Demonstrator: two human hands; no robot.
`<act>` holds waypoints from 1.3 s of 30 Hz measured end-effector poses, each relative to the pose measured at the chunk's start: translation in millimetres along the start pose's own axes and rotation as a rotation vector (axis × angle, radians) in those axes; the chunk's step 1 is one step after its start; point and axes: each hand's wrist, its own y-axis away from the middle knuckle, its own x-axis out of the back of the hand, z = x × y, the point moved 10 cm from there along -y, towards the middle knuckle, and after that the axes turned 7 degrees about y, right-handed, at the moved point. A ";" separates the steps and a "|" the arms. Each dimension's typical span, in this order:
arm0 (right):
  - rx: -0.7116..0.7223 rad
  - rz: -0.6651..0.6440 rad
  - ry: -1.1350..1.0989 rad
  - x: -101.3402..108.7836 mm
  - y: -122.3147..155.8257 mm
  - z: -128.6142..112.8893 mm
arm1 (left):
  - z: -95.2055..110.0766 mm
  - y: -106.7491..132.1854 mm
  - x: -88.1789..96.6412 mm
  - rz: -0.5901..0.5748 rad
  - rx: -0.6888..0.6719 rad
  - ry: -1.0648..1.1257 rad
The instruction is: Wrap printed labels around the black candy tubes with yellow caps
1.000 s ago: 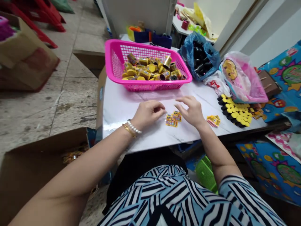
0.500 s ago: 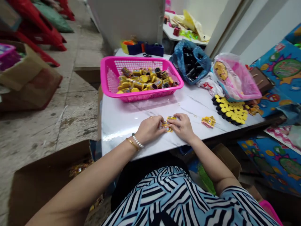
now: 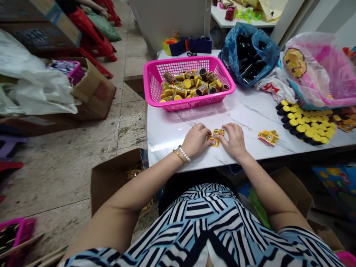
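Note:
My left hand [image 3: 196, 140] and my right hand [image 3: 235, 140] rest on the white marble table [image 3: 172, 129], fingers curled, pinching a small pile of yellow printed stickers [image 3: 215, 136] from both sides. The left wrist wears a pearl bracelet and a gold bangle. A second small pile of stickers [image 3: 267, 137] lies to the right of my right hand, untouched.
A pink basket [image 3: 155, 79] holding several yellow-labelled small tubes stands behind my hands. Rows of black tubes with yellow caps [image 3: 306, 124] lie at right. A blue bag [image 3: 261, 44] and a pink bag [image 3: 325, 70] sit behind them. Cardboard boxes [image 3: 111, 178] stand on the floor at left.
Both hands came down and closed together on the sticker pile, which they only hovered over a second ago. The camera has swung left and down.

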 end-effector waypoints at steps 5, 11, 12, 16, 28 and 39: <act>0.023 -0.026 0.022 -2.4 -2.0 -3.3 | -1.7 -2.7 1.6 -0.011 0.005 0.067; 0.011 0.104 -0.191 23.8 4.4 -9.4 | -13.9 3.5 14.5 0.036 0.069 0.274; 0.016 0.113 -0.200 25.7 7.1 -13.4 | -17.1 5.2 17.7 0.039 0.092 0.315; 0.064 0.010 -0.116 11.9 11.6 -29.0 | -21.1 10.6 31.2 0.054 0.131 0.321; -0.069 -0.004 -0.061 14.9 -17.7 12.4 | 34.7 47.8 -4.2 -0.032 -0.105 -0.159; -0.142 -0.310 -0.680 -12.9 4.7 -55.4 | -18.0 61.1 17.7 0.176 0.321 0.627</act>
